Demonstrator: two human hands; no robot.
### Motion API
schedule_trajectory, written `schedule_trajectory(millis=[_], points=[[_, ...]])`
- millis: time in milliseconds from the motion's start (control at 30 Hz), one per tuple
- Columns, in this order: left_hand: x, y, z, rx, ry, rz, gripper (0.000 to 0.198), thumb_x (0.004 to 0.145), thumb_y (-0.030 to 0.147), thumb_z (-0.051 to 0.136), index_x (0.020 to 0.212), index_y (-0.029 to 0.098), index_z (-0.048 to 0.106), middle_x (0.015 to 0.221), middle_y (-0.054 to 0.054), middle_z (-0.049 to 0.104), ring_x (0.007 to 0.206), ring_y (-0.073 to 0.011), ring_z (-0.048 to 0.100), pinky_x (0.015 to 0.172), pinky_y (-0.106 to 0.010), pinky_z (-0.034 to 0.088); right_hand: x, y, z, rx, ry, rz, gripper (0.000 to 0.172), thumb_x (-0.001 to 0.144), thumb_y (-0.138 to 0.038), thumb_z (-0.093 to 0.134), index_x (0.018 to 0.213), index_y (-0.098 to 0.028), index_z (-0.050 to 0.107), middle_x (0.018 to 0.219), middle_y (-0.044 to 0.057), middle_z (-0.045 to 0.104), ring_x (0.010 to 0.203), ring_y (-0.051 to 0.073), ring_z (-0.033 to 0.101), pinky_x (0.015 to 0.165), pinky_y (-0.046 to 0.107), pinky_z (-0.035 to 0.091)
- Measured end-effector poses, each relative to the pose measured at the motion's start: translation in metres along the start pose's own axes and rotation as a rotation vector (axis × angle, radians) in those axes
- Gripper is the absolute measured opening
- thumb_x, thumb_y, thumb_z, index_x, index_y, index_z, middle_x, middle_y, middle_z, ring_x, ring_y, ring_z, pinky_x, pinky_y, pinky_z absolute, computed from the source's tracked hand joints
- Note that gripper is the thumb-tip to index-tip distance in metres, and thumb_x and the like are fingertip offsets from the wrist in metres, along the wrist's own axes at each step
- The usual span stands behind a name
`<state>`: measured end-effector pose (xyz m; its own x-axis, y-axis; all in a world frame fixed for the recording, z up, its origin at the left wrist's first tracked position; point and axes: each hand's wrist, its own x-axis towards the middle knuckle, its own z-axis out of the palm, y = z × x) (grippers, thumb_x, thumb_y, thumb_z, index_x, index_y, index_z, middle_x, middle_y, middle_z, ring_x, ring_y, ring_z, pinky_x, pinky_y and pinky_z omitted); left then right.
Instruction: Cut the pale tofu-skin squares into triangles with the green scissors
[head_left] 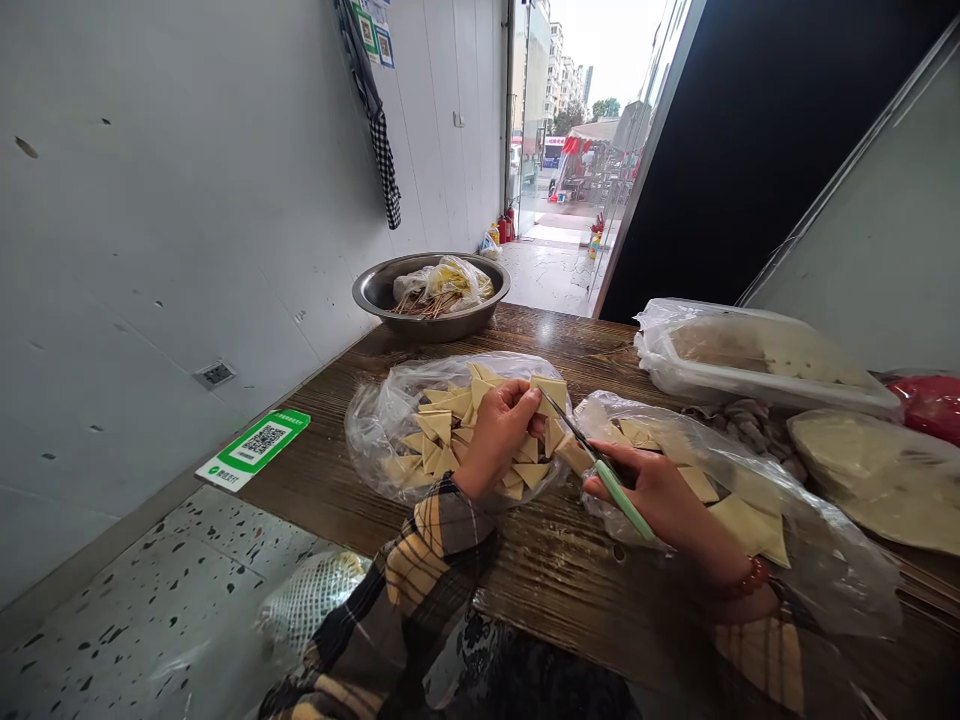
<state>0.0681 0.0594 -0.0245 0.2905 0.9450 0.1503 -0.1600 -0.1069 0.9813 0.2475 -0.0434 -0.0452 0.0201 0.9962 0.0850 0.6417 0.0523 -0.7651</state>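
Observation:
Between the thumb and fingers of my left hand (495, 440) is a pale yellow square piece of what looks like tofu sheet (555, 389). My right hand (660, 500) grips scissors (624, 502) with light green handles, whose blades reach the held piece. Another pale piece (574, 455) sits beside the blades near my right fingers; whether they hold it is unclear. Under my left hand, many cut triangles (435, 427) lie heaped on a clear plastic bag (366, 430). Larger uncut pieces (746, 525) rest in a second plastic bag (832, 560), partly behind my right hand.
A metal basin (442, 325) with skewers and bagged food stands at the table's far end. A wrapped white tray (765, 360) and bagged pale sheets (870, 470) are on the right. A QR-code card (259, 447) lies at the left edge by the wall.

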Motion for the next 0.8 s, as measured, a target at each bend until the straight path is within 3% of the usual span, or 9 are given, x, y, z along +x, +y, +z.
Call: schedule_trajectory(millis=[400,800], points=[[-0.0015,-0.002,0.0027,-0.012,-0.138,-0.039,0.021,0.08,0.034,0.06,0.071,0.015,0.055,0.052,0.004,0.053,0.044,-0.007,0.048,0.045,-0.018,0.036,0.0015,-0.004,-0.0017,-0.012,-0.021,-0.028,0.057,0.08,-0.043,0.067,0.127,-0.01,0.066,0.103,0.012,0.075,0.091,0.028,0.068,0.083,0.04,0.051],[-0.0012,0.0005,0.001,0.061,-0.101,-0.023,0.022,0.079,0.035,0.06,0.067,0.016,0.054,0.052,0.004,0.053,0.044,-0.0074,0.048,0.046,-0.019,0.036,0.0035,-0.0022,-0.0009,0.025,-0.024,-0.052,0.054,0.082,-0.047,0.065,0.123,-0.012,0.069,0.087,0.006,0.076,0.076,0.023,0.067,0.072,0.034,0.052]])
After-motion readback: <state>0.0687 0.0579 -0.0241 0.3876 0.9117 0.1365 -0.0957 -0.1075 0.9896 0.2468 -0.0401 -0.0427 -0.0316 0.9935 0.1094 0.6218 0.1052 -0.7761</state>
